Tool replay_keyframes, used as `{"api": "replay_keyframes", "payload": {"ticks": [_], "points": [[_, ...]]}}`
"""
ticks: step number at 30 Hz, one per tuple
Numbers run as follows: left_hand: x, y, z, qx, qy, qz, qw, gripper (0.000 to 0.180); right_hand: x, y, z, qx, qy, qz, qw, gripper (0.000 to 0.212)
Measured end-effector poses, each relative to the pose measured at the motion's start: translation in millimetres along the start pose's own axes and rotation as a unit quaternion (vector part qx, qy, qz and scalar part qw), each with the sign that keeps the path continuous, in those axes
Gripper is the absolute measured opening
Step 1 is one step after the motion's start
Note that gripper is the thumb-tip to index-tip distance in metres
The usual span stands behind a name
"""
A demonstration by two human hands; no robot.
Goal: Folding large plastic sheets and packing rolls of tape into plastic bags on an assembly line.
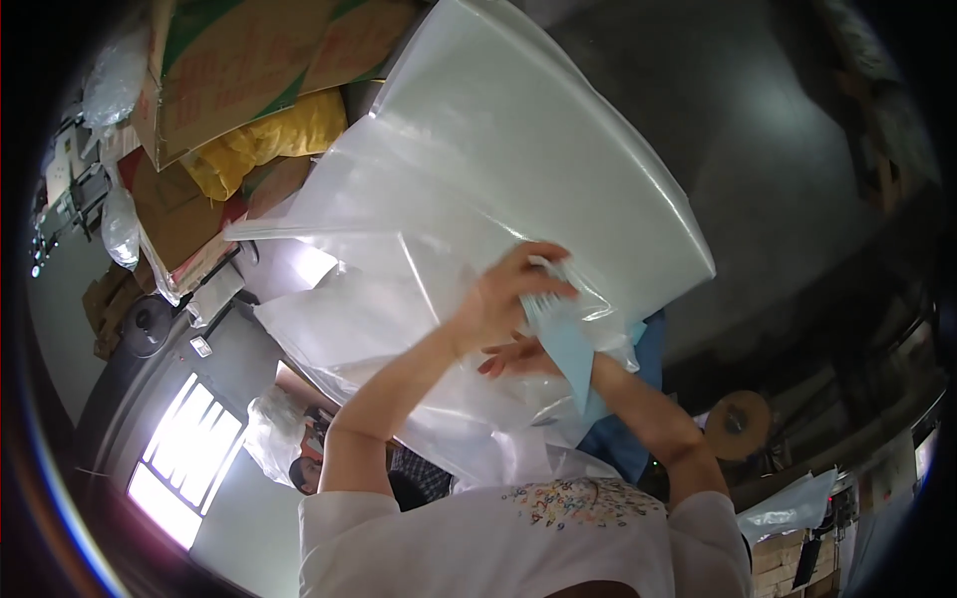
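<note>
Pinching, it seems, the upper end of a thin pale-blue wedge-shaped sheaf (566,347), the left hand (506,291) in the head view is blurred; the right hand (523,359) sits just below, fingers loosely spread — whether it grips anything, I cannot tell. The sheaf hangs tilted in front of the right forearm, above a large glossy translucent plastic sheet (478,149). A slack pinch could let it slide off down those slick creases. Beyond — dark floor (698,100), brown cardboard cartons (229,80), bright barred window (187,453).

The left hand (506,294) holds a pale-blue sheet (570,352) over translucent plastic (538,149), near the right hand (523,358).
</note>
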State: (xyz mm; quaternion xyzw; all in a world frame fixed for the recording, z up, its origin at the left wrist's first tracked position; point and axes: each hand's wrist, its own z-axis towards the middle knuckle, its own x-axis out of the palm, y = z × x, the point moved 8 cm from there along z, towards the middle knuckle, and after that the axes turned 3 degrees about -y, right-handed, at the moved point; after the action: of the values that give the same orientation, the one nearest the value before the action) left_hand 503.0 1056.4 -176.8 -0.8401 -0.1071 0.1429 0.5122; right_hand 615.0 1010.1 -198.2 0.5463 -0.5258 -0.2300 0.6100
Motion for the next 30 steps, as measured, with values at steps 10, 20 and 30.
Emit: {"api": "replay_keyframes", "payload": {"ticks": [10, 20, 30], "points": [[5, 58, -8, -0.081, 0.003, 0.025, 0.996, 0.086, -130, -10, -20, 0.093, -0.389, 0.101, 0.911, 0.015], [0, 70, -6, -0.130, -0.014, -0.086, 0.988, 0.083, -114, 33, -1, -0.049, -0.338, -0.280, 0.897, 0.026], [-4, 82, -3, -0.159, -0.008, 0.118, 0.980, 0.052, -126, 82, -29, -0.126, -0.421, -0.370, 0.819, 0.019]]}}
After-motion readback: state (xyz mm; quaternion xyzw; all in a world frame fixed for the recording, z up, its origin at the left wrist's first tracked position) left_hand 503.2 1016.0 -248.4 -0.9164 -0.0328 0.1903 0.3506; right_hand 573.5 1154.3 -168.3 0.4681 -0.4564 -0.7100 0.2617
